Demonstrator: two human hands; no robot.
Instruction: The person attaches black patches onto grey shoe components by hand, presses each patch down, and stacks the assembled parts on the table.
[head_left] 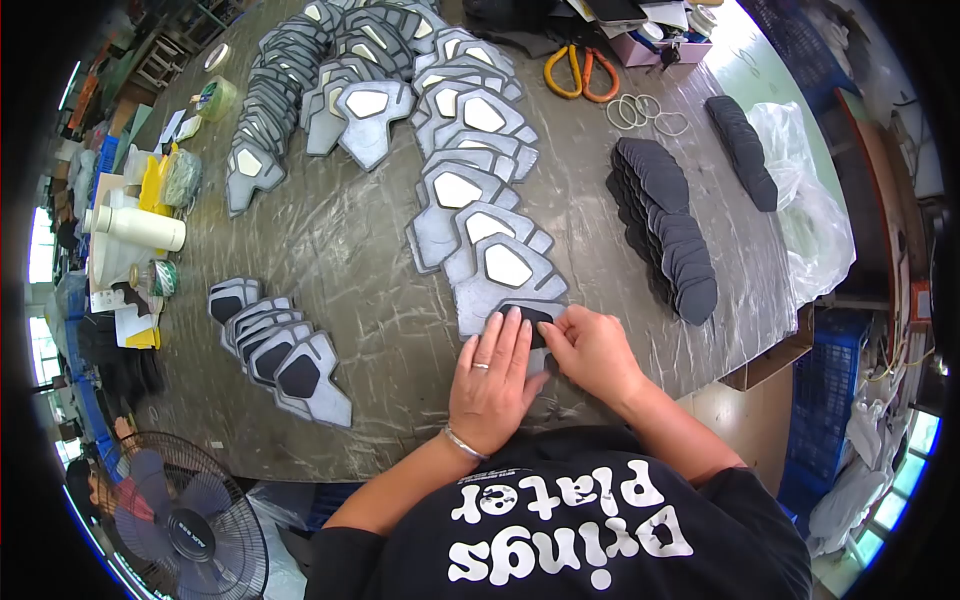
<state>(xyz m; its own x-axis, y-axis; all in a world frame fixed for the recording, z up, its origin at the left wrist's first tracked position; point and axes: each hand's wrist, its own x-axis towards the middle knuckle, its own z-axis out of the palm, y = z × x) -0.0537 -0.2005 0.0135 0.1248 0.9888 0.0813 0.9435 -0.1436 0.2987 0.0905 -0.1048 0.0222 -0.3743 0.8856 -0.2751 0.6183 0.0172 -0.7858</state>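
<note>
Black-centred panels sit left; left hand has fingers flat, close together, on the black patch over the front grey panel; right hand's curled, thumb at patch edge, can't tell if pinching; seating step, I reckon; next move needs flush edges.

On the plastic-covered table, a black inset on a grey panel is pressed by the flattened fingers of the left hand. A ring and a bracelet are worn on that side. The inset's right edge is met by the thumb of the curled right hand; whether it is pinched cannot be made out. Beyond the hands, overlapping panels with white insets are laid out in rows. Panels with black insets are fanned at left. At right, black pads are stacked near orange-and-yellow-handled scissors.
</note>
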